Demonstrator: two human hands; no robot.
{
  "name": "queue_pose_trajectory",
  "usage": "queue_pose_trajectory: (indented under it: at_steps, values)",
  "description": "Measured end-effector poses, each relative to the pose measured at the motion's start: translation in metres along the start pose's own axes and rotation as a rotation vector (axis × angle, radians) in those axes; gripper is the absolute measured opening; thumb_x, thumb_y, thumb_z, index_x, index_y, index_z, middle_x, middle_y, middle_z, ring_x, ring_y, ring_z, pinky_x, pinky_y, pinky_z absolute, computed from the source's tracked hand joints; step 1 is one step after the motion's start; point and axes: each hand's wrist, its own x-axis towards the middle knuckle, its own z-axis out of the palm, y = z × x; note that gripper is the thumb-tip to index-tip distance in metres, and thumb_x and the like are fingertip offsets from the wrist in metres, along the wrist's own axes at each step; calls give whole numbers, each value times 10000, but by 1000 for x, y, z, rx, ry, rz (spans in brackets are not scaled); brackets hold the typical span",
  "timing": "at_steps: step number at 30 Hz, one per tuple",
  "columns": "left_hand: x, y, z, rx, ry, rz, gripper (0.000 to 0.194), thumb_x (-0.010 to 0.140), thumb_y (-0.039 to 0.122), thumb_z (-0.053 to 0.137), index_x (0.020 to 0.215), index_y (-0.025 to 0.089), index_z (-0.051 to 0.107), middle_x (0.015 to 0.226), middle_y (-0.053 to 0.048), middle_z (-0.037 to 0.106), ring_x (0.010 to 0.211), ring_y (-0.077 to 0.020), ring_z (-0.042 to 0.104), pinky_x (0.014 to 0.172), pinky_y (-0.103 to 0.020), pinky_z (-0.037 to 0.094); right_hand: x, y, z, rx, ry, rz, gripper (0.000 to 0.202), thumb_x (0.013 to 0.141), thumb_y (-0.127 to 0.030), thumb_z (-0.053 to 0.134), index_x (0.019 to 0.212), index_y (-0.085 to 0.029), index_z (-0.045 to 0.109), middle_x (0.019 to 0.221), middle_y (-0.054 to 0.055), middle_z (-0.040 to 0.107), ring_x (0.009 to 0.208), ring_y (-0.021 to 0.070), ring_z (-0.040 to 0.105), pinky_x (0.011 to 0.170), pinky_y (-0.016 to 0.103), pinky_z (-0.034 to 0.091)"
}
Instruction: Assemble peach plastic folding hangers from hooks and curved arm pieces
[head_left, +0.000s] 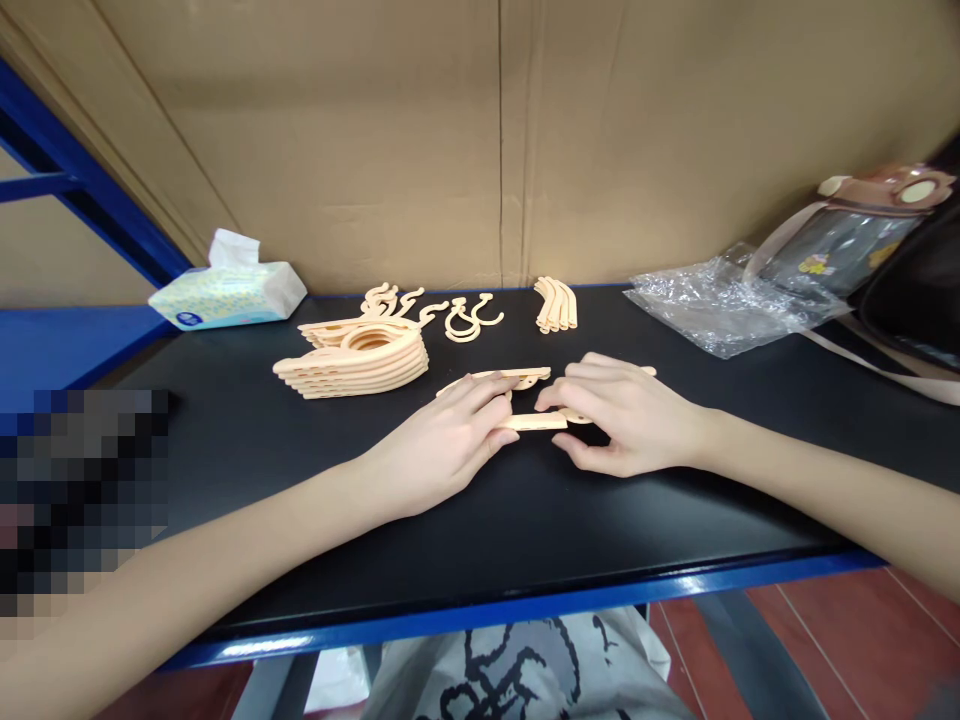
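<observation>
My left hand [459, 440] is closed on a beige plastic hanger piece [536, 423], with the thumb along its near side. Its fingertips also touch a second beige hanger piece [538, 373] just behind. My right hand [611, 415] curves over the right end of the pieces, thumb and forefinger around a rounded joint; the palm hides most of what lies under it. Left of the hands is a stack of beige hanger bodies [352, 375]. Several loose hooks [469, 322] lie behind, and a bundle of curved hanger arms [556, 305] sits further back.
A tissue pack [229, 295] stands at the back left of the black table [420, 560]. At the back right are a crumpled clear plastic bag [720, 300] and a strapped water bottle [847, 235], beside a dark bag [919, 290]. Cardboard [375, 150] walls the rear.
</observation>
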Motion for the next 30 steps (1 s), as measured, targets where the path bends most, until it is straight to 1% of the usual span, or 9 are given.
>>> queue_pose_trajectory:
  at_steps: [2,4,6,10,14,18,20,24,30]
  values:
    - [0,0,0,2,7,0,230,981,268,317,988,159,520,1302,-110,460,1292,-226,354,1083,-434,337,1,3,-2,-66,-28,-2,210,799,-172,453,991,-154,534,849,47,596,774,168,492,764,322,358]
    - [0,0,1,4,13,1,231,980,270,318,976,162,522,1269,-110,484,1278,-232,371,1073,-445,348,2,8,-3,-120,-56,12,208,800,-150,435,973,-154,551,849,55,590,810,187,482,794,344,345]
    - [0,0,1,7,13,2,230,979,266,319,965,160,523,1263,-112,491,1277,-236,373,1069,-448,352,2,13,-3,-156,-58,47,179,839,-181,424,951,-157,561,867,63,586,845,198,484,808,353,339]
    - [-1,2,1,31,3,-6,229,978,265,321,962,153,520,1309,-116,469,1299,-243,350,1080,-453,337,2,18,-3,-235,1,115,180,886,-251,431,944,-162,577,960,81,576,901,207,499,801,343,336]
    - [-1,2,1,50,8,-1,225,979,271,325,981,150,515,1301,-118,477,1294,-243,358,1077,-451,340,2,18,-2,-267,-22,156,206,904,-270,429,961,-160,593,899,73,583,846,197,509,776,333,333]
    - [-1,3,0,29,5,3,211,978,268,320,985,162,502,1280,-118,482,1289,-240,359,1069,-451,348,3,14,-1,-207,-57,163,256,933,-241,359,998,-159,592,853,62,614,805,185,519,781,337,326]
    - [-1,4,-1,1,-4,6,200,977,263,316,970,169,492,1217,-111,512,1270,-238,380,1058,-447,358,4,11,-1,-169,-61,151,285,941,-219,322,987,-163,597,868,61,614,797,174,512,791,334,325]
    - [-1,4,-1,-58,-5,-6,167,964,301,365,1017,180,467,1170,-103,535,1250,-235,407,1027,-421,389,4,8,0,-80,-85,103,279,917,-166,327,983,-170,598,883,60,587,799,170,486,805,335,329]
    - [-3,0,2,-62,8,-78,385,911,438,470,1168,157,411,1248,-136,509,1248,-260,424,1007,-417,401,3,8,2,92,-104,69,371,810,6,340,1044,-173,566,927,41,567,835,155,462,789,298,334]
